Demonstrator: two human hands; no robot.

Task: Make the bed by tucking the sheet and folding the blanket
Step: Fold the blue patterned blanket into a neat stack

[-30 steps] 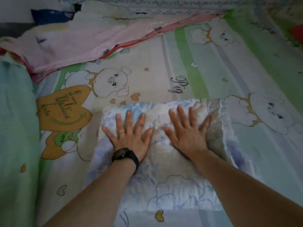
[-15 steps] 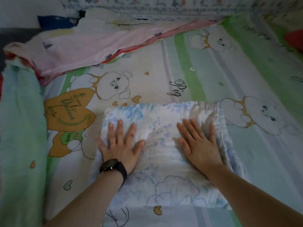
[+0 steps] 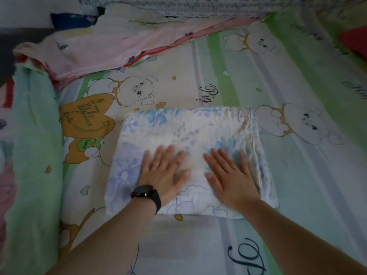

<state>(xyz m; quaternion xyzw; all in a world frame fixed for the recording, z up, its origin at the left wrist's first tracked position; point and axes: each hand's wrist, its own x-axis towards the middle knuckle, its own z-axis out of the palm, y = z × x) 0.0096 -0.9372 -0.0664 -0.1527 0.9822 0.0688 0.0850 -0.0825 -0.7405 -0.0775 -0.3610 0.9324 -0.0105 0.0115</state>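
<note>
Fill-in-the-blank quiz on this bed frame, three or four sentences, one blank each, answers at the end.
The left hand and right hand press flat on the folded blue-floral white ____.
The black wristwatch sits on the ____ wrist.
Black script on the striped cartoon bedsheet just beyond that fold reads ____.
The crumpled pink cloth lies toward the far ____ of the bed.
Answers: blanket; left; Pig; left.

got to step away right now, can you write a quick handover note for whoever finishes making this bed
Left hand: open, flat on the folded blanket.
Right hand: open, flat on it too, beside the left.
The blanket lies as a neat rectangle on the pig-print sheet.
Done: blanket looks folded.
Left: pink cloth at the far side lies loose; sheet edges are out of view, so check the tuck.
</note>
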